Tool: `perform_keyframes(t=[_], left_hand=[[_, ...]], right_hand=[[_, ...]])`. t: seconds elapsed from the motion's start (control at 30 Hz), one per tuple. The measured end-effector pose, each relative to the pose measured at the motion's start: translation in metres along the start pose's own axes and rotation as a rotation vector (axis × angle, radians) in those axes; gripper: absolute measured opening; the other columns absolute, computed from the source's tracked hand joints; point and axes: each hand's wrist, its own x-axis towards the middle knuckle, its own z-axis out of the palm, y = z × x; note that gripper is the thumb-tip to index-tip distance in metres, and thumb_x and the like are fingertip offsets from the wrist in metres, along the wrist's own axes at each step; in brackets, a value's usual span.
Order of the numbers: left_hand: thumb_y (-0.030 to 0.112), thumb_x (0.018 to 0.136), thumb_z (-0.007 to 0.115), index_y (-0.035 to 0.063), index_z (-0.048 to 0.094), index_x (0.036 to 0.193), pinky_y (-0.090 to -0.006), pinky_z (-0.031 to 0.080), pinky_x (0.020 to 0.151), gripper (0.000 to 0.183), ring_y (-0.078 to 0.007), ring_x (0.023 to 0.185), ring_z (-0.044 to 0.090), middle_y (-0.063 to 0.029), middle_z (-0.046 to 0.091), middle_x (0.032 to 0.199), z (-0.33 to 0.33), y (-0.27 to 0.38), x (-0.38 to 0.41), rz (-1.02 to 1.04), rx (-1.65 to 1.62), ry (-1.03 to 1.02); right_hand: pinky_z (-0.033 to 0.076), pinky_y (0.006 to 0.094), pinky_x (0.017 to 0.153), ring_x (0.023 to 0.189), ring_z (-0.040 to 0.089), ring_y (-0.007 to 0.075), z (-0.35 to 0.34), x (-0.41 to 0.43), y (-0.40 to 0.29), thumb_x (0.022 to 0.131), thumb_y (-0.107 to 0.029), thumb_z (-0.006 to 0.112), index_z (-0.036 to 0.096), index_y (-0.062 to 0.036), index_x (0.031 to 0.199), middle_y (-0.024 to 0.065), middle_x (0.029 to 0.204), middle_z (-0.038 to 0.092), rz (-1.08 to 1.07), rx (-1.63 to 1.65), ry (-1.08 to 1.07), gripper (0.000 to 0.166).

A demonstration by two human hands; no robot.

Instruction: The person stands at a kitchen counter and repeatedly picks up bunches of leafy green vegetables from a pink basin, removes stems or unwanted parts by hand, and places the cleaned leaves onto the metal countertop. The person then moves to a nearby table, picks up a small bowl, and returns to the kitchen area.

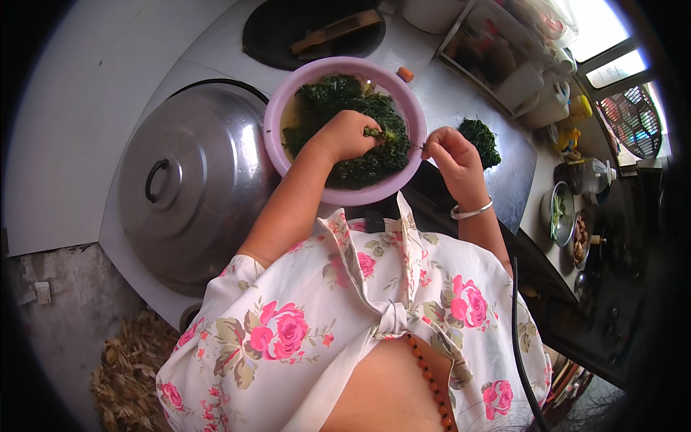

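Observation:
A pink plastic basin [274, 132] stands before me, holding dark green leafy vegetables [332, 97] in yellowish water. Over its middle, my left hand [348, 135] is closed around a small bunch of the greens [373, 132]. My right hand [451, 156], with a silver bangle [471, 209] on the wrist, is at the basin's right rim. Its thumb and forefinger pinch a thin dark stem [419, 146] that stretches toward the bunch. A heap of wet dark greens [479, 143] lies on the metal worktop [507, 173] just beyond my right hand.
A large domed metal lid [189, 183] takes up the left side. Behind the basin lie a black round board [270, 32] with a wooden-handled tool [337, 31] and an orange piece [405, 74]. Bowls [561, 213], an oil bottle [586, 175] and containers [545, 102] line the right.

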Motion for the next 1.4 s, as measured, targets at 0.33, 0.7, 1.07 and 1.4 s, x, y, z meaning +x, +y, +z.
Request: perform_keyframes(t=[0.33, 0.7, 1.07, 1.4], left_hand=[[0.021, 0.074, 0.070, 0.0024, 0.067, 0.094, -0.0298, 0.048, 0.067, 0.028, -0.0204, 0.068, 0.063, -0.0158, 0.066, 0.076, -0.009, -0.012, -0.002, -0.037, -0.100, -0.010], [0.021, 0.075, 0.070, 0.0038, 0.068, 0.094, -0.0279, 0.047, 0.067, 0.025, -0.0141, 0.068, 0.060, -0.0115, 0.065, 0.072, -0.009, -0.007, -0.006, -0.108, -0.188, -0.111], [0.004, 0.073, 0.068, 0.0046, 0.065, 0.102, -0.0271, 0.047, 0.081, 0.029, -0.0176, 0.088, 0.062, -0.0085, 0.066, 0.093, -0.034, 0.004, -0.017, 0.241, -0.039, 0.276], [0.007, 0.073, 0.070, 0.0017, 0.063, 0.090, -0.0246, 0.045, 0.073, 0.020, -0.0101, 0.077, 0.055, -0.0034, 0.063, 0.081, -0.066, -0.012, -0.033, 0.011, -0.061, 0.270]], right_hand=[[0.048, 0.0288, 0.063, 0.066, 0.060, 0.0179, -0.061, -0.041, 0.051, 0.078, -0.011, 0.061, 0.063, -0.0033, 0.084, 0.0088, 0.073, 0.063, 0.344, -1.010, -0.390, 0.010], [0.047, 0.0280, 0.063, 0.066, 0.059, 0.0172, 0.028, 0.029, 0.045, 0.076, -0.010, 0.066, 0.063, -0.0022, 0.084, 0.0093, 0.074, 0.061, -0.113, -0.434, 0.088, 0.012], [0.049, 0.0351, 0.067, 0.072, 0.063, 0.0284, 0.047, 0.071, 0.042, 0.071, -0.020, 0.063, 0.065, -0.0018, 0.084, 0.0162, 0.074, 0.064, 0.030, -0.673, 0.026, 0.022], [0.048, 0.0414, 0.070, 0.080, 0.060, 0.0322, 0.089, 0.090, 0.031, 0.073, -0.013, 0.056, 0.064, -0.0095, 0.080, 0.0127, 0.081, 0.060, -0.314, -0.843, -0.026, 0.010]])
